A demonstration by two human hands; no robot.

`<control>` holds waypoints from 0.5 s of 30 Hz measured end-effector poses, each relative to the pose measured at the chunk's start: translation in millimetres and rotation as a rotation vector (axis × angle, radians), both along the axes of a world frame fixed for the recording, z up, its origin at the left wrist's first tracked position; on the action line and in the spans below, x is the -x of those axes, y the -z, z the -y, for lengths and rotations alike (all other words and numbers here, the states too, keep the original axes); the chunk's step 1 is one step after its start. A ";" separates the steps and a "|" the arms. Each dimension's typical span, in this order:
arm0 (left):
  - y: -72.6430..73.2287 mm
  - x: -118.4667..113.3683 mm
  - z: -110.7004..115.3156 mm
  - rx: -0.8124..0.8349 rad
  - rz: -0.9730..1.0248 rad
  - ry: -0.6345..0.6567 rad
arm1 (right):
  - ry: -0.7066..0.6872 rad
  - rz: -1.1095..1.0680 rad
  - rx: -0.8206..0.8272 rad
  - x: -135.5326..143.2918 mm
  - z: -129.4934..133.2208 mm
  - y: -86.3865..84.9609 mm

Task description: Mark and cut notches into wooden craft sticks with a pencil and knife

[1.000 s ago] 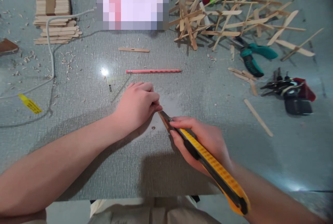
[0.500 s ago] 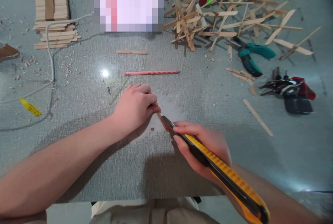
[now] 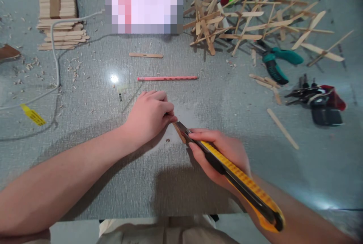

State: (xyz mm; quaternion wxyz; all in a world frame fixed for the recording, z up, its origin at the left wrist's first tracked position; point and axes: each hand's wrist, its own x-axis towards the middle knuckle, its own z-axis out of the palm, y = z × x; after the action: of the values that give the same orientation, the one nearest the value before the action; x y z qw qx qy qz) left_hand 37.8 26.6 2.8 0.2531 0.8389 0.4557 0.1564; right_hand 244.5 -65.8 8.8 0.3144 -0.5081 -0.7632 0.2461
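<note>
While your left hand pins the thin wooden craft stick near the worktop's front edge, keep those fingers clear. Your right hand, clenched around the yellow-and-black utility knife, should press lightly, blade angled away.

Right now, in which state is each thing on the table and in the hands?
left hand: curled shut, pinning a wooden stick to the table.
right hand: gripping the yellow utility knife, blade out, tip at the stick.
pink pencil: lying flat, untouched.
teal pliers: lying flat, handles apart.
stick stack: piled neatly, a white cable over it.
stick structure: assembled, standing.
</note>
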 end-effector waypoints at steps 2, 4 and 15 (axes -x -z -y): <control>0.3 -0.1 0.0 0.000 -0.003 0.001 | -0.001 0.004 0.000 -0.6 0.1 0.7; 0.6 0.1 -0.1 0.004 -0.001 -0.002 | -0.006 0.011 -0.014 -0.5 -0.3 0.3; 1.4 -1.8 -0.7 -0.003 0.010 -0.012 | -0.091 0.044 -0.017 6.6 -5.5 -14.4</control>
State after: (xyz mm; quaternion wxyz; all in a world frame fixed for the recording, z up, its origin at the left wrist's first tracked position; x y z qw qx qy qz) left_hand 39.7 27.3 1.4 0.2531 0.8358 0.4591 0.1630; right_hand 237.9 -60.4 23.2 0.2902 -0.4754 -0.7943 0.2426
